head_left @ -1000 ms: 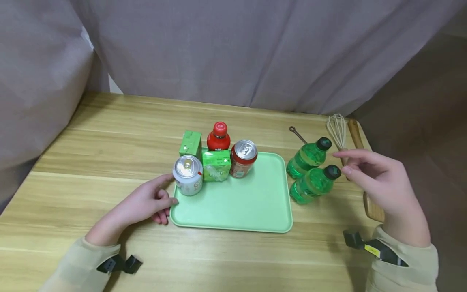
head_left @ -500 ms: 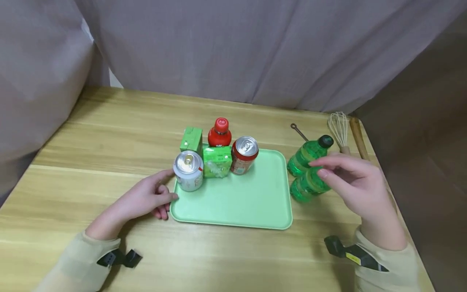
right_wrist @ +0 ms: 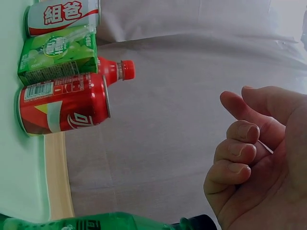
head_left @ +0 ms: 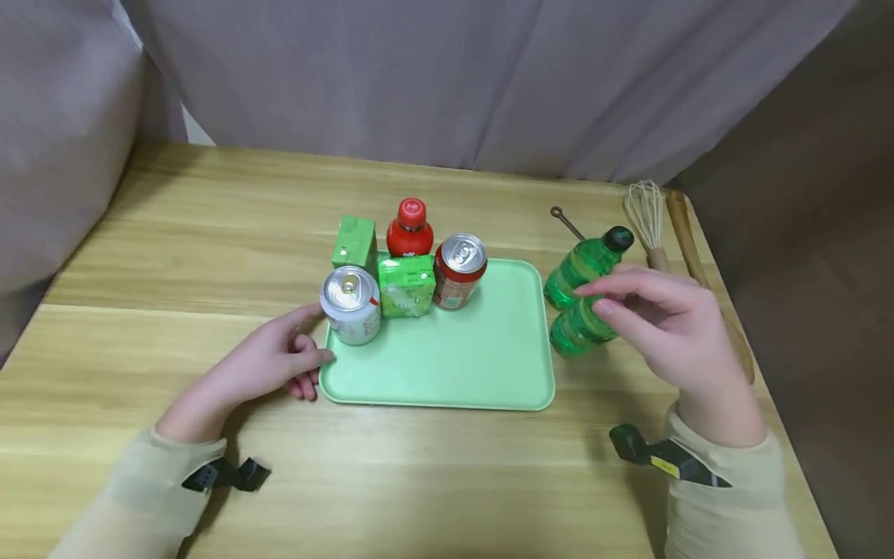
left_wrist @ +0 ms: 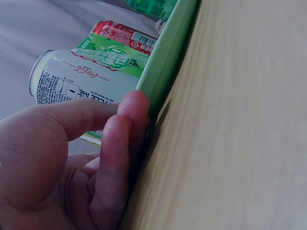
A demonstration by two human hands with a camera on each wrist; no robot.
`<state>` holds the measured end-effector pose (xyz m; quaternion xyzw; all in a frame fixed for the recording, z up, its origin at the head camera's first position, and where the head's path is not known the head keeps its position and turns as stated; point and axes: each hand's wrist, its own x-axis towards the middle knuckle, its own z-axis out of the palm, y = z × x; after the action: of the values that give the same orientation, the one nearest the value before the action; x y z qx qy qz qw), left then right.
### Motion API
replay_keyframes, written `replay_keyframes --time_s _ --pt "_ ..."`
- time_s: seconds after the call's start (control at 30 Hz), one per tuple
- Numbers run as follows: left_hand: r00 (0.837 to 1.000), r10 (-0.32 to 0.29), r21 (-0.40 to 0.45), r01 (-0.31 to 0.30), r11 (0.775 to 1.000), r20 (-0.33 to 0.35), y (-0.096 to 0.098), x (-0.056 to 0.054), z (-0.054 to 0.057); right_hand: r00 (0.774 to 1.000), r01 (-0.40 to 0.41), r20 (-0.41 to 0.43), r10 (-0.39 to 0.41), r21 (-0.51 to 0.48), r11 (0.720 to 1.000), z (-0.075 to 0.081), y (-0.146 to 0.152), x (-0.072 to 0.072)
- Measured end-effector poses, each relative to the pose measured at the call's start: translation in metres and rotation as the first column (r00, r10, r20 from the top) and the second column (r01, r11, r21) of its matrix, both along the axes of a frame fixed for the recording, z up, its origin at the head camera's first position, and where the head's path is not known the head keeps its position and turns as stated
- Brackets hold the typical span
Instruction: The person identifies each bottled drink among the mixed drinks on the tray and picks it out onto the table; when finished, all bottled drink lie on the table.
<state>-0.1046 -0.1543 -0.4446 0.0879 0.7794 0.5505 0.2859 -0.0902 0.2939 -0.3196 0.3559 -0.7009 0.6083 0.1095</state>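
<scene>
My left hand (head_left: 268, 357) holds the left edge of the light green tray (head_left: 447, 369), thumb at the rim and lower fingers curled against its side. Beside it on the tray stands a silver-white Coca-Cola can (head_left: 355, 322); a green juice carton (head_left: 408, 289) and a red cola can (head_left: 457, 276) are further right. My right hand (head_left: 673, 330) hovers over the front green soda bottle (head_left: 578, 330), hiding its cap, with thumb and index fingertip apart and the other fingers loosely curled, nothing held. A second green soda bottle (head_left: 583, 264) stands just behind.
Another green carton (head_left: 356, 242) and a red bottle (head_left: 410, 229) stand at the tray's back left. A whisk (head_left: 646, 213), a wooden-handled utensil (head_left: 687, 241) and a thin dark handle (head_left: 567, 223) lie at the right back. A grey curtain (head_left: 349, 78) hangs behind the table.
My right hand has moved left from beside the bottles to over the front one. The left hand stays at the tray edge. The whole head view has shifted slightly.
</scene>
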Motion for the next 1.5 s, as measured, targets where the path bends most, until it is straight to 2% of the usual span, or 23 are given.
replay_keyframes --time_s 0.17,0.3,0.43,0.53,0.67,0.8,0.9,1.03,1.3,1.5 --pt "1.000 0.009 0.004 -0.009 1.000 -0.006 0.000 0.002 -0.001 1.000 -0.009 -0.006 0.010 0.058 0.998 -0.004 -0.004 -0.001" --pt "1.000 0.007 0.007 -0.006 1.000 -0.013 0.000 0.002 -0.002 0.999 0.012 -0.032 -0.007 0.161 0.987 -0.006 -0.014 -0.001" --pt "1.000 0.013 0.010 -0.013 1.000 -0.012 0.000 0.002 -0.001 0.997 0.076 -0.024 -0.072 0.318 0.945 -0.005 -0.031 -0.002" --pt "1.000 0.018 0.009 -0.018 1.000 -0.010 0.000 0.004 -0.001 0.992 0.119 -0.016 -0.122 0.381 0.917 -0.003 -0.048 -0.007" --pt "0.999 0.028 0.007 -0.028 1.000 -0.017 -0.001 0.006 -0.001 0.978 0.173 0.036 -0.204 0.395 0.902 -0.001 -0.069 -0.020" --pt "0.999 0.032 0.013 -0.031 0.999 -0.020 -0.002 0.007 -0.001 0.951 0.207 0.131 -0.281 0.406 0.890 0.001 -0.083 -0.034" --pt "0.999 0.027 0.018 -0.027 0.999 -0.021 -0.001 0.007 -0.001 0.935 0.222 0.170 -0.312 0.406 0.887 -0.001 -0.091 -0.044" --pt "1.000 0.019 0.023 -0.018 1.000 -0.023 0.001 0.005 -0.002 0.927 0.224 0.196 -0.320 0.394 0.891 -0.003 -0.102 -0.053" --pt "1.000 0.017 0.023 -0.017 1.000 -0.026 0.002 0.006 -0.003 0.930 0.167 0.248 -0.272 0.375 0.912 -0.005 -0.122 -0.064" --pt "0.999 0.018 0.027 -0.017 0.999 -0.032 0.001 0.005 -0.003 0.922 0.170 0.248 -0.298 0.432 0.886 -0.005 -0.136 -0.072"
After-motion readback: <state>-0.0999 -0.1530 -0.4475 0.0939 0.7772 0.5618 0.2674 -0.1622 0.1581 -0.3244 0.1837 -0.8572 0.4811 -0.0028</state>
